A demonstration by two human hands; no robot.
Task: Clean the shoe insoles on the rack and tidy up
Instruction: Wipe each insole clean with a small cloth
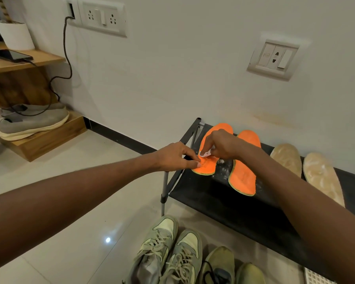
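Note:
Two orange insoles lie on the black top of the shoe rack (213,201): the left orange insole (208,166) and the right orange insole (244,177). My left hand (176,156) pinches the heel edge of the left one. Over that same insole, my right hand (221,144) holds a small white wad, perhaps a wipe or cloth (205,153). Two beige insoles (320,177) rest further right on the rack, dusted with white powder. White powder also speckles the rack between the orange insoles.
Green-grey sneakers (168,251) and olive shoes (219,265) stand on the tiled floor in front of the rack. A grey shoe pair (33,121) sits on a wooden step at the left. A white grid object (316,278) shows at the bottom right. The wall is right behind the rack.

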